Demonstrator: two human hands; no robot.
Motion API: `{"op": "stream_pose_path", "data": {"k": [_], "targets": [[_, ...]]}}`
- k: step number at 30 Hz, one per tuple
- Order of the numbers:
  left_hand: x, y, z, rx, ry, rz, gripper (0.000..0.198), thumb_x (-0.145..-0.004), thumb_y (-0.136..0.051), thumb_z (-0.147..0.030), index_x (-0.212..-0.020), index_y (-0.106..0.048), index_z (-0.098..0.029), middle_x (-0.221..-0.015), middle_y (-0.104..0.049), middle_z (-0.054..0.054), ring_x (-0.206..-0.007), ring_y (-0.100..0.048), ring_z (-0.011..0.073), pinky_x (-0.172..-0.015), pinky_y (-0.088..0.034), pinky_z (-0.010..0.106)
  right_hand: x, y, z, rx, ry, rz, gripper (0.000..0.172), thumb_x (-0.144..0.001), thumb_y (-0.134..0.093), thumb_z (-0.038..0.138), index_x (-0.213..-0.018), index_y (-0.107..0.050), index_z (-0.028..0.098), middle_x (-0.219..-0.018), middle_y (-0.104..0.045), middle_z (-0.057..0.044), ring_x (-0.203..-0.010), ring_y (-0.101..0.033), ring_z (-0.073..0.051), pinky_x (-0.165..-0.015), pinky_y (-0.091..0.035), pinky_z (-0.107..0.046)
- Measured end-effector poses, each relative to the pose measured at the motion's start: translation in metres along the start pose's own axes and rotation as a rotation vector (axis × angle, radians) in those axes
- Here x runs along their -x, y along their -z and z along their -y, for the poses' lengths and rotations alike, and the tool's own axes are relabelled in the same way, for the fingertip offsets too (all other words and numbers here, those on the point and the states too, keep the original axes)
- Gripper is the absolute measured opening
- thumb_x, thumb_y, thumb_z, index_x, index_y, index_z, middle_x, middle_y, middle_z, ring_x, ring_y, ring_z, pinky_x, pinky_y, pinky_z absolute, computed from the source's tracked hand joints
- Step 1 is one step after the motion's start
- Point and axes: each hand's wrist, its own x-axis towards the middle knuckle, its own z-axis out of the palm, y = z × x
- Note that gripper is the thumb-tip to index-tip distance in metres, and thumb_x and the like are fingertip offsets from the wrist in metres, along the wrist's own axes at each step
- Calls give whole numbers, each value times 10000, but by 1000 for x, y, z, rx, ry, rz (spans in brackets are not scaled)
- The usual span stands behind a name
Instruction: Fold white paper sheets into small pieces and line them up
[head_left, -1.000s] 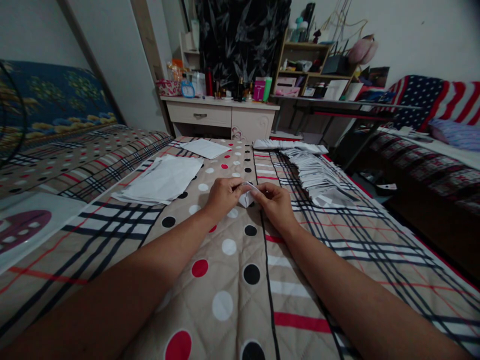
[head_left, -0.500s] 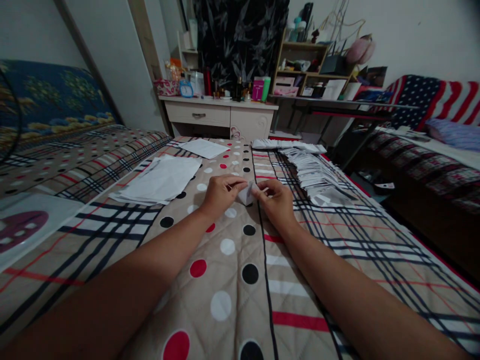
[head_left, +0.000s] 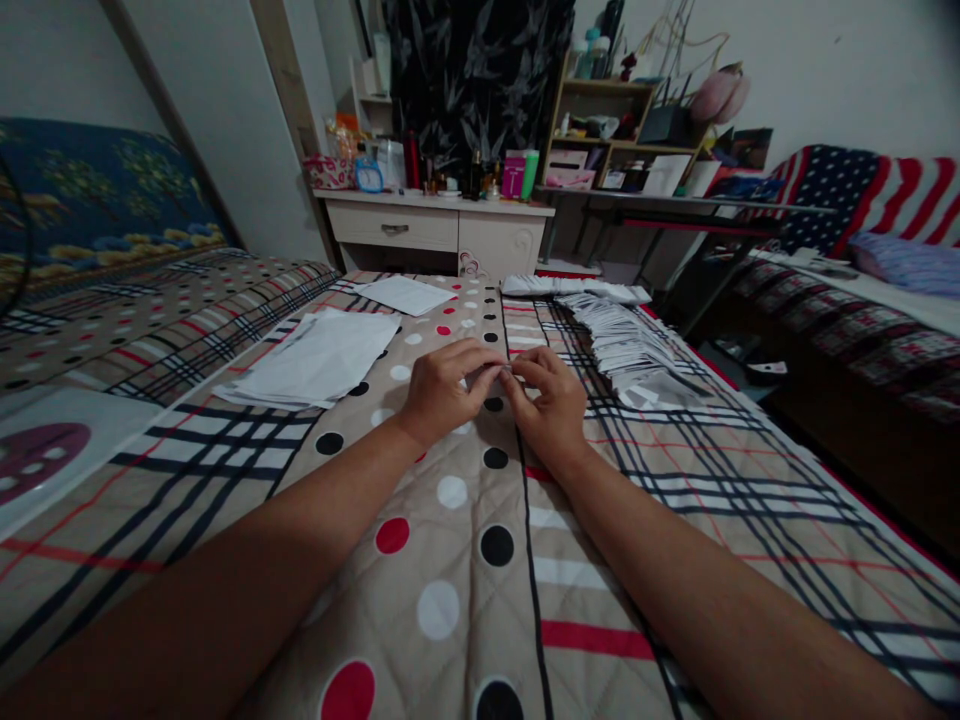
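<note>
Over the middle of the bedspread (head_left: pixel 450 545), my left hand (head_left: pixel 450 392) and my right hand (head_left: pixel 547 402) meet fingertip to fingertip. Both pinch a small piece of white paper (head_left: pixel 475 377), now mostly covered by the fingers. A loose stack of white paper sheets (head_left: pixel 319 358) lies to the left of my left hand, with another white sheet (head_left: pixel 405 295) beyond it. Right of my right hand a long row of folded paper pieces (head_left: pixel 626 345) overlaps in a fanned pile. Across its far end lies a second row of folded paper (head_left: pixel 574 289).
At the bed's far end stands a white dresser (head_left: pixel 427 230) crowded with bottles and small items. A desk with a wooden shelf (head_left: pixel 600 150) is at the back right. To the right is another bed with a striped, starred cover (head_left: pixel 832 200). A plastic bag (head_left: pixel 60 450) lies at left.
My left fingers have closed over the top of the small paper, and the fingertips of both hands have come together. Less of the paper shows now.
</note>
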Motion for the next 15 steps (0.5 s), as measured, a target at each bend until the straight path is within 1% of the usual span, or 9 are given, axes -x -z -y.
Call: {"op": "stream_pose_path", "data": {"k": [4, 8, 12, 15], "targets": [[1, 2, -1, -46, 60, 68, 80, -829, -582, -178, -849, -660, -185, -843, -699, 41, -807, -647, 166, -731, -487, 267, 0, -1, 0, -31, -15, 82, 180, -880, -573, 276, -861, -737, 205, -876, -641, -47, -765, -598, -159, -673, -432, -274], [3, 3, 0, -115, 78, 133, 58, -815, -575, -189, -829, -631, -191, -832, -689, 36, -793, -637, 173, -733, -471, 276, 0, -2, -2, -36, -52, 115, 156, -845, -597, 259, -838, -743, 205, -846, -648, -36, -738, -599, -156, -674, -434, -270], [3, 2, 0, -174, 78, 135, 48, -809, -570, -190, -825, -616, -188, -807, -678, 27, -754, -628, 166, -694, -457, 271, -1, -3, -3, -62, -64, 113, 142, -829, -604, 241, -821, -740, 199, -788, -638, -30, -699, -594, -153, -657, -436, -267], [3, 1, 0, -144, 79, 107, 45, -808, -559, -173, -819, -599, -187, -776, -662, 14, -717, -614, 144, -655, -448, 247, -1, -2, -3, -89, -39, 69, 145, -838, -600, 240, -836, -737, 194, -789, -632, -28, -682, -586, -144, -633, -426, -264]]}}
